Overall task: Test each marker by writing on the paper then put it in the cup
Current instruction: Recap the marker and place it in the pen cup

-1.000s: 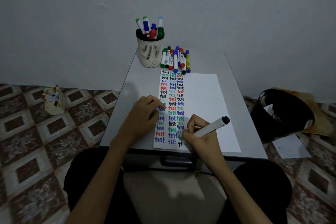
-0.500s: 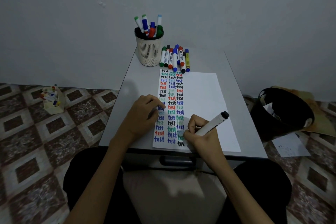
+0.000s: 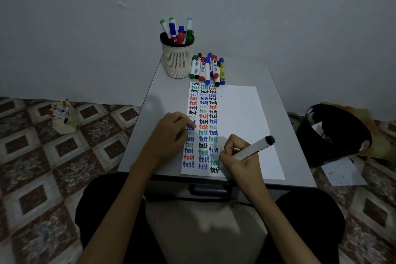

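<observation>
My right hand (image 3: pixel 240 156) grips a white marker with a black end (image 3: pixel 255 149), its tip on the white paper (image 3: pixel 242 118) at the bottom of the third column, where a black word is partly written. My left hand (image 3: pixel 171 135) lies flat on the paper's left edge, fingers curled over the first column. Three columns of "test" in black, red, blue and green fill the paper's left side. At the table's far end stands a cream slotted cup (image 3: pixel 177 60) holding several markers. Beside it lies a row of several loose markers (image 3: pixel 209 69).
The small grey table (image 3: pixel 285 103) has a drawer handle (image 3: pixel 209 191) at its front edge. A black bin (image 3: pixel 334 135) stands on the patterned floor to the right with a sheet of paper (image 3: pixel 342 173) by it. A second cream holder with markers (image 3: pixel 63 115) sits on the floor at left.
My right hand has shifted slightly right while writing the black word at the bottom of the third column. The left hand stays put.
</observation>
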{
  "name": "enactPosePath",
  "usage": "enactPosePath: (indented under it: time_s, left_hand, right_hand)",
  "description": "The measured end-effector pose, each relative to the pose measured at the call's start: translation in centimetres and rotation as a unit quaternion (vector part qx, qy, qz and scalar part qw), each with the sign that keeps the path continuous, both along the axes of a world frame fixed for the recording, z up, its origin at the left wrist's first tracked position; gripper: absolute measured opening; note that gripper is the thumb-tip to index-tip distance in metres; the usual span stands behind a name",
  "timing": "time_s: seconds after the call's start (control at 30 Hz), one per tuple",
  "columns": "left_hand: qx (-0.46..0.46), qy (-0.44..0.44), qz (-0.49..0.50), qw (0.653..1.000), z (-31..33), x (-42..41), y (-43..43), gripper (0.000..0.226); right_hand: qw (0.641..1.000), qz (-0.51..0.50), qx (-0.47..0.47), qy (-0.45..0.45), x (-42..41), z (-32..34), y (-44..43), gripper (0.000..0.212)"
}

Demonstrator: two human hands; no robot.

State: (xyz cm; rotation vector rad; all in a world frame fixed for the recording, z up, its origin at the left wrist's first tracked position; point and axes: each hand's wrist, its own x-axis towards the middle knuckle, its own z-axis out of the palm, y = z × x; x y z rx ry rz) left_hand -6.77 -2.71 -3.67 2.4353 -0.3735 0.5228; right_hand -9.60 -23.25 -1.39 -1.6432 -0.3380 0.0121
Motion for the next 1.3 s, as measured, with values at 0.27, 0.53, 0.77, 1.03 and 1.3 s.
enactPosePath:
  time_s: [0.27, 0.53, 0.77, 1.03, 1.3]
  left_hand:
    - [-0.049, 0.005, 0.009, 0.999, 0.2, -0.3, -0.2, 0.035]
    - [-0.213, -0.005, 0.029, 0.977, 1.4, -0.6, 0.0, 0.039]
    - [-0.235, 0.02, -0.018, 0.972, 1.5, -1.1, 0.2, 0.018]
    - [-0.241, 0.019, -0.083, 0.967, 1.7, -1.0, 0.6, 0.022]
    - [-0.247, 0.032, -0.075, 0.966, 1.7, -1.3, 0.7, 0.025]
  right_hand:
    - [0.999, 0.029, 0.0, 0.021, 0.0, 0.4, -0.3, 0.03]
    - [0.969, -0.003, 0.224, 0.108, 1.0, 1.2, -1.0, 0.021]
    - [0.944, 0.045, 0.285, 0.158, 2.1, 1.6, -0.7, 0.016]
    - [0.963, 0.016, 0.236, 0.127, 2.6, 1.9, -0.2, 0.015]
    - [0.973, 0.039, 0.177, 0.141, 3.1, 2.0, 0.6, 0.01]
